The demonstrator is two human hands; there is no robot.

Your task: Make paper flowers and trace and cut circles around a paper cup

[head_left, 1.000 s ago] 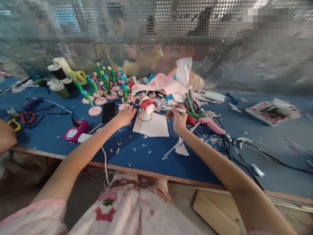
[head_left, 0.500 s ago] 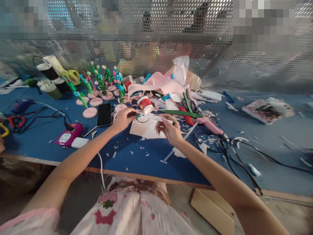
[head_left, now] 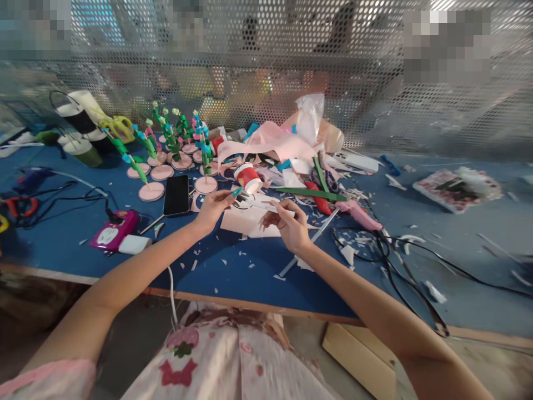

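Blue tabletop (head_left: 216,278), scrap-littered, in front of the person. White paper sheet (head_left: 239,223) flat on it, between and under the hands, bearing a drawn circle (head_left: 243,209), partly hidden. Right hand (head_left: 287,220): thumb and fingers pinched closed on a white marker, rest loosely curled; grip sits toward the rear, leaving the front end free. Left hand (head_left: 222,204): fingertips nearly together on a small teal piece. Red-and-white paper cup (head_left: 248,178) tipped on its side just beyond the circle, leaving drawing space; paper contact unclear. White marker (head_left: 266,206) held above the sheet, front end aimed left, probably for capping or uncapping. Teal piece (head_left: 237,192), possibly the cap, near that end.
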